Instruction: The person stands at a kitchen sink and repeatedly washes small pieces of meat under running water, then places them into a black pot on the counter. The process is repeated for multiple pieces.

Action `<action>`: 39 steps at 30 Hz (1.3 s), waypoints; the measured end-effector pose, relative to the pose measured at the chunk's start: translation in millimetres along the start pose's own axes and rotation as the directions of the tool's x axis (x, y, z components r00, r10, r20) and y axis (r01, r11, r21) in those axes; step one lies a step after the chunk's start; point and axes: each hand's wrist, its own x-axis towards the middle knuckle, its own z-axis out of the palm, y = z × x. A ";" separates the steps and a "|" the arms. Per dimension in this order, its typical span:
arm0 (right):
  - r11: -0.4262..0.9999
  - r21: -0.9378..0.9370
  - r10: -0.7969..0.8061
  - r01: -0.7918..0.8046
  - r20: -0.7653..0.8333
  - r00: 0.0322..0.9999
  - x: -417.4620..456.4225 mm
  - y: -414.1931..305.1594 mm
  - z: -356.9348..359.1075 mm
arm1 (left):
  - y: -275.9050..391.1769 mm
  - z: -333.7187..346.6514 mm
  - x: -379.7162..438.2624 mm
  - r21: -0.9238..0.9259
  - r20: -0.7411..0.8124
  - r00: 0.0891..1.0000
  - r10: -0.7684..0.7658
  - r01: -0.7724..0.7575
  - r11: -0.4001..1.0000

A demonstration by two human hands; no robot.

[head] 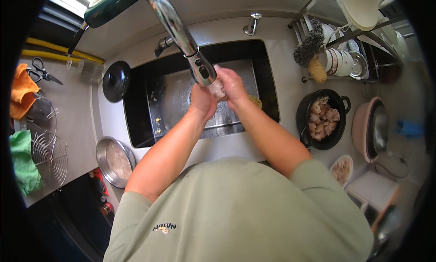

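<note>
Over the black sink (269, 92), my left hand (203, 100) and my right hand (231, 85) hold a pale piece of raw meat (218, 89) between them, just below the chrome faucet (204, 69). The faucet head hides part of the meat and of my left fingers. Water splashes on the sink floor beneath. A black pot (303, 114) with pieces of raw meat (323, 120) stands on the counter at the right. To the left, a steel bowl (102, 160) contains cloudy, pinkish liquid.
A black lid (116, 81) leans at the sink's left rim. Scissors (42, 71), an orange cloth (22, 92), a green cloth (25, 163) and a wire rack (51, 153) lie farther left. At right are a dish rack with bowls (340, 63), a pink basin (361, 129) and a plate of meat (342, 170).
</note>
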 end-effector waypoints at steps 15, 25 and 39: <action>0.977 0.095 0.143 -0.193 0.384 0.912 -1.0 -22.7 -40.7 | 70.5 7.3 -44.3 0.323 -0.169 0.984 0.054 0.004 0.946; 0.973 0.145 0.034 -0.180 0.681 0.732 1.5 -58.5 -40.1 | 48.2 -124.7 -112.2 0.705 -0.448 0.887 0.111 0.274 0.654; -0.079 -0.988 -0.022 0.131 0.133 0.991 -27.8 49.5 -112.4 | 28.4 -119.7 -108.2 0.933 -0.265 0.964 -0.023 0.251 -0.259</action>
